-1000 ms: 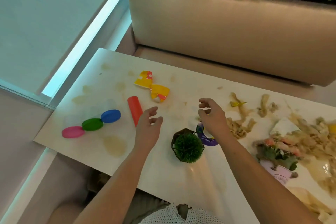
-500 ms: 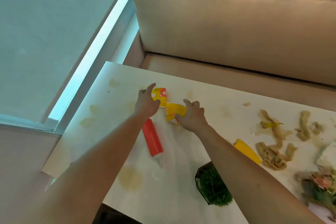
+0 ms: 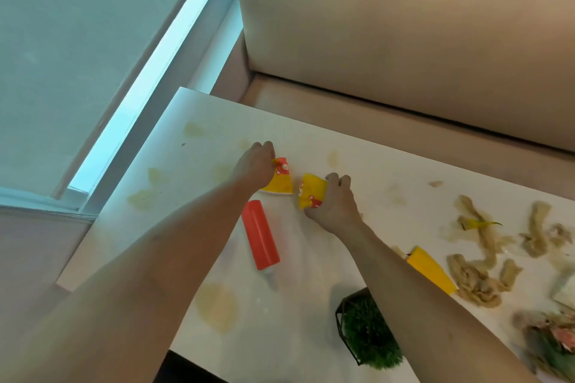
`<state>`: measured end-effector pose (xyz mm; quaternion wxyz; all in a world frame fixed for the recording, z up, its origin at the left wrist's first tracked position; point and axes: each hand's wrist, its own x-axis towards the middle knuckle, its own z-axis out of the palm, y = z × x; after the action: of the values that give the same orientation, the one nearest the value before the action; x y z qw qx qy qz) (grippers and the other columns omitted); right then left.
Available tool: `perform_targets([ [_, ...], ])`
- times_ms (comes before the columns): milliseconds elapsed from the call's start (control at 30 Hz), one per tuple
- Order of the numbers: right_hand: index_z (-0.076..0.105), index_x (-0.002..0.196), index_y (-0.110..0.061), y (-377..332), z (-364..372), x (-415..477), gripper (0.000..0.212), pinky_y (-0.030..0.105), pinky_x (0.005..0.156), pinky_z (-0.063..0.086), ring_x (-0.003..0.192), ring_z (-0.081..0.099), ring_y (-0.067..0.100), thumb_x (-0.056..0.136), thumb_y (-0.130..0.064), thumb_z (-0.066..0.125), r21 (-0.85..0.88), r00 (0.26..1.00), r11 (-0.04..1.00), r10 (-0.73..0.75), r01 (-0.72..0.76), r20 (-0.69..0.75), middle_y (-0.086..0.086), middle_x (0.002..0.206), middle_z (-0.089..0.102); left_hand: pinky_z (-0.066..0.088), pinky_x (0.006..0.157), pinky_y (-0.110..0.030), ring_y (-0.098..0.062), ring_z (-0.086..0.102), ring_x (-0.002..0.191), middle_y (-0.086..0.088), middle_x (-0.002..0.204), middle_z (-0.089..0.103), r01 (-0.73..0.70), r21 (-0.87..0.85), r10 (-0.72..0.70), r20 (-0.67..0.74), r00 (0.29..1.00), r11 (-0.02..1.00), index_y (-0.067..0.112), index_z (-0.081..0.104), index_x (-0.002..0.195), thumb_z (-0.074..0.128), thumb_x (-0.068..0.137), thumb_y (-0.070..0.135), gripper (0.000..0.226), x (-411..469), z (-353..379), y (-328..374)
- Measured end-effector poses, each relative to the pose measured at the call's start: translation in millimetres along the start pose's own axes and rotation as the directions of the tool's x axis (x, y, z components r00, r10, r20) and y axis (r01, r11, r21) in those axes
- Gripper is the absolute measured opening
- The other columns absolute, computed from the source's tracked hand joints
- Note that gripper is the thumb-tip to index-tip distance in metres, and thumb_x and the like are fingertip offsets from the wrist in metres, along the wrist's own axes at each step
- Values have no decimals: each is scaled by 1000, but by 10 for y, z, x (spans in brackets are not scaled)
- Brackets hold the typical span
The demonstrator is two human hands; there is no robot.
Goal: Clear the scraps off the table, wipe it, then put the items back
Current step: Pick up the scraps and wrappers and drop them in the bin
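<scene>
Both hands close on the yellow cup scraps, side by side at the far reach of the table (image 3: pixel 311 121): the left hand (image 3: pixel 253 165) pinches the left scrap (image 3: pixel 279 183), the right hand (image 3: pixel 334 202) grips the right scrap (image 3: pixel 311 193), a narrow gap between them. A red tube (image 3: pixel 260 235) lies just nearer, between the forearms, its length running toward the person. Pale stains blot the white surface; shredded brown scraps (image 3: pixel 479 264) litter it beyond the right arm. A beige bench (image 3: pixel 404 40) faces the table.
</scene>
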<state>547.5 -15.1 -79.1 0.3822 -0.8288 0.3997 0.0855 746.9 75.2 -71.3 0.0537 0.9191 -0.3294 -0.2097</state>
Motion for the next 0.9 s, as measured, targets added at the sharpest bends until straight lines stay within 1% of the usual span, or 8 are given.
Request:
perform_targets([
  [167, 40, 126, -10, 166, -224, -207, 84, 26, 60, 38, 99, 54, 24, 69, -46, 91, 319, 993, 943, 112, -97, -28, 6, 114, 49, 38, 76, -37, -37, 57, 104, -17, 112, 60, 26, -141, -33, -47, 998, 990, 7, 52, 112, 51, 104, 18, 14, -359, 75, 25],
  [300, 44, 128, -3, 312, -448, -462, 66, 33, 69, 40, 97, 56, 27, 91, -51, 70, 448, 980, 887, 173, -111, -100, 13, 116, 57, 37, 71, -32, -28, 56, 91, -11, 100, 64, 98, -385, -165, -144, 976, 918, 9, 59, 99, 56, 97, 18, 11, -795, -61, 280],
  [400, 45, 126, -3, 421, -579, -722, 43, 38, 76, 42, 100, 55, 32, 106, -41, 46, 463, 976, 883, 159, -74, -148, 18, 118, 57, 42, 65, -31, -21, 64, 83, -2, 89, 68, 138, -597, -300, -180, 937, 791, 18, 61, 87, 60, 92, 27, 11, -1246, -131, 453],
  [500, 51, 117, -8, 463, -689, -1054, 23, 33, 77, 36, 99, 53, 27, 108, -27, 41, 483, 952, 876, 130, 22, -278, 14, 117, 57, 51, 71, -36, -19, 74, 75, 1, 79, 67, 146, -768, -387, -141, 911, 624, 15, 53, 81, 59, 93, 32, 22, -1725, -94, 610],
  [600, 60, 122, -6, 422, -765, -1413, 25, 19, 80, 32, 99, 49, 17, 107, -19, 44, 427, 912, 894, 54, 138, -408, 8, 119, 55, 50, 65, -35, -16, 69, 61, -10, 83, 60, 128, -896, -418, -69, 906, 425, 8, 50, 90, 57, 98, 28, 23, -2216, 20, 757],
  [667, 62, 125, -7, 334, -756, -1642, 28, 20, 88, 35, 105, 51, 14, 106, -20, 46, 418, 924, 886, -28, 199, -381, 5, 122, 55, 53, 61, -30, -19, 62, 64, -15, 88, 56, 102, -942, -386, -30, 922, 319, 8, 52, 97, 58, 98, 25, 19, -2536, 115, 866],
  [767, 67, 118, -16, 152, -664, -2002, 28, 24, 90, 40, 105, 54, 9, 106, -32, 47, 494, 945, 832, -104, 254, -311, -5, 115, 55, 58, 64, -32, -23, 59, 71, -15, 88, 52, 76, -935, -372, -63, 926, 346, 14, 45, 90, 60, 95, 20, 17, -2969, 209, 1012],
  [900, 63, 98, -27, -15, -526, -2402, 19, 5, 70, 37, 92, 55, -5, 105, -38, 49, 573, 949, 763, -173, 299, -263, -10, 103, 56, 64, 73, -41, -24, 72, 80, -16, 99, 69, 84, -927, -397, -74, 915, 366, 14, 48, 94, 60, 99, 25, 17, -3449, 237, 982],
])
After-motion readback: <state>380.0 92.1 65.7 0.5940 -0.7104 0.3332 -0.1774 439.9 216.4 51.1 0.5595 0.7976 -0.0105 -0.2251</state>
